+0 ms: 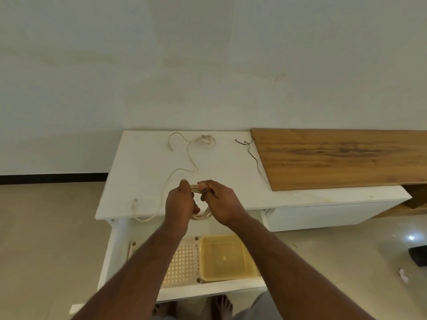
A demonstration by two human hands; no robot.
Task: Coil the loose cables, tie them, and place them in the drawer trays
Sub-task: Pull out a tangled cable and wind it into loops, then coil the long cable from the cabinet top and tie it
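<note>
Both hands hold one cream cable coil (200, 215) over the front edge of the white tabletop (147, 167) — left hand (179, 205) has its fingers wrapped round the left side of the loops, right hand (220, 203) pinches the top strands between thumb and fingers. Hands sit close together, the coil bridging them

The cable's free tail (166, 184) runs from the coil back across the tabletop; a loop of cream cable droops over the front edge at left with its plug end (135, 201) resting on the surface. A second cream cable (203, 140) lies loosely bunched near the back edge by the wall. A thin black cable (253, 158) lies uncoiled to the right, just beside a wood-grain board (346, 158)

Drawer (111, 252) is pulled open below the hands — holds a perforated cream tray (184, 259) on the left and a yellow translucent tray (221, 257) touching it on the right. Bare feet (221, 306) show on the floor under the drawer front
</note>
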